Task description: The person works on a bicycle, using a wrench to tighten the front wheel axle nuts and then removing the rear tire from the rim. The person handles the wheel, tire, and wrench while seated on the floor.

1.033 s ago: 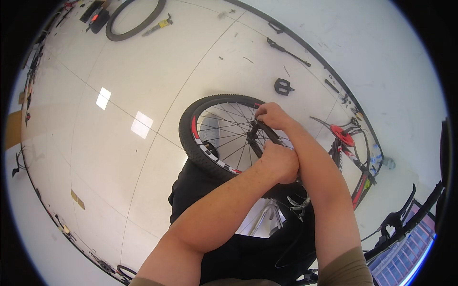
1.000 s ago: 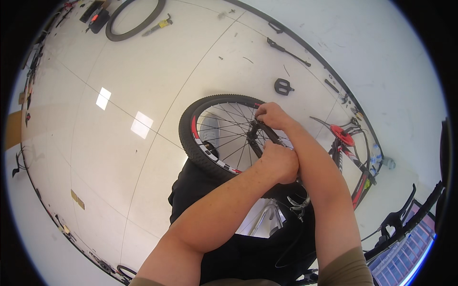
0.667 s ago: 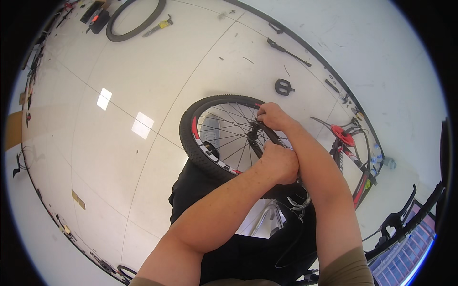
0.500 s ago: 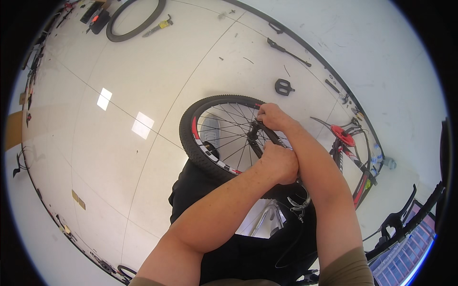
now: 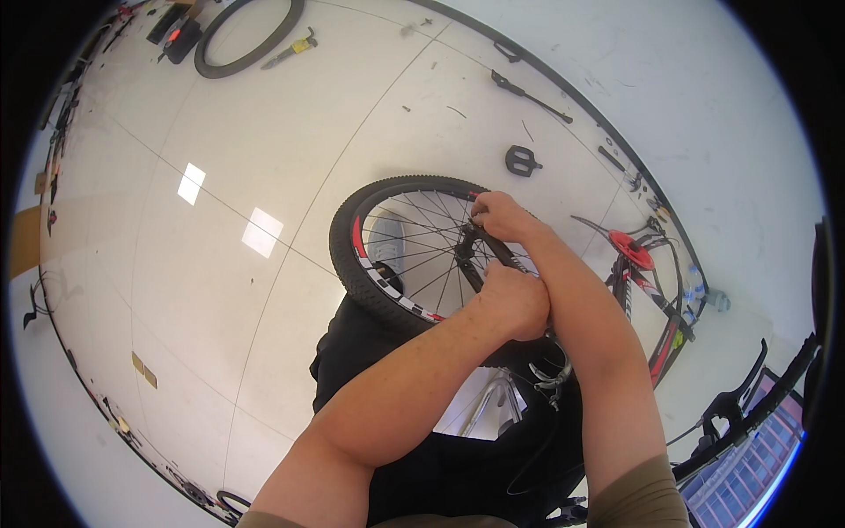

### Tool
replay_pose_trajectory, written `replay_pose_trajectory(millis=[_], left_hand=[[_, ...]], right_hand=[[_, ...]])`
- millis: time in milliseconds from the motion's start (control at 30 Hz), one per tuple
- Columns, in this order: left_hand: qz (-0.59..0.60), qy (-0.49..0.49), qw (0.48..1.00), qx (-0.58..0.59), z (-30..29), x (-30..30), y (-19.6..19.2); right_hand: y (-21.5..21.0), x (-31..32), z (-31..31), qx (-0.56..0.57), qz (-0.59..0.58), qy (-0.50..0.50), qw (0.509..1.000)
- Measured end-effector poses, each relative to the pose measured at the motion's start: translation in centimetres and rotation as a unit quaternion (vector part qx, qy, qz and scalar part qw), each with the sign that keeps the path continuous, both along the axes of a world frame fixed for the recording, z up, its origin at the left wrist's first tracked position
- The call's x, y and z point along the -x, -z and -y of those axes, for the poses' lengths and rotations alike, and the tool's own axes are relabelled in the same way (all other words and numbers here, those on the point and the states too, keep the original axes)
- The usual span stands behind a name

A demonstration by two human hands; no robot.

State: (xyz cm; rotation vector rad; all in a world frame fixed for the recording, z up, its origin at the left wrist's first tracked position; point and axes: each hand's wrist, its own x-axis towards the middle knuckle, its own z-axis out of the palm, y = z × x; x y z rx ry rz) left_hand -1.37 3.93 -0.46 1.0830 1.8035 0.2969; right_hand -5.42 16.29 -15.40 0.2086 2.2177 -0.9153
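A bicycle front wheel (image 5: 349, 271) with a knobby black tyre and a red, white and black rim leans over my legs. Its hub (image 5: 466, 245) sits between the legs of a black fork (image 5: 498, 250). My left hand (image 5: 518, 302) is closed around the fork on its near side. Beyond the hub, my right hand (image 5: 500, 216) has its fingertips pinched together by the far end of the fork; what they hold is hidden. My right forearm passes against the left hand. A silver brake arm (image 5: 551, 378) with cable hangs below.
A pedal (image 5: 523, 162) lies on the floor beyond the wheel. To the right are a red chainring (image 5: 632, 251) and bicycle frame parts. A loose tyre (image 5: 211, 64) and a yellow-handled tool (image 5: 292, 48) lie far left. Handlebar parts (image 5: 727, 412) stand near right.
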Motion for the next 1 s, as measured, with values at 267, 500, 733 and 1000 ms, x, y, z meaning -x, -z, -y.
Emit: replay_pose_trajectory(millis=[267,500,733,1000], left_hand=[[-0.011,0.004,1.0,-0.011,0.1,-0.1,-0.1],[-0.015,0.007,1.0,-0.014,0.2,-0.2,0.1],[-0.014,0.005,1.0,-0.011,0.1,-0.2,0.0],[-0.013,0.001,1.0,-0.012,0.1,-0.2,0.0]], right_hand=[[-0.1,0.0,0.1,-0.032,-0.012,-0.012,0.999],[-1.1,0.6,0.8,-0.058,0.009,-0.029,0.998],[-0.1,0.0,0.1,-0.001,-0.01,-0.002,1.0],[-0.1,0.4,0.2,-0.033,-0.014,-0.026,0.999]])
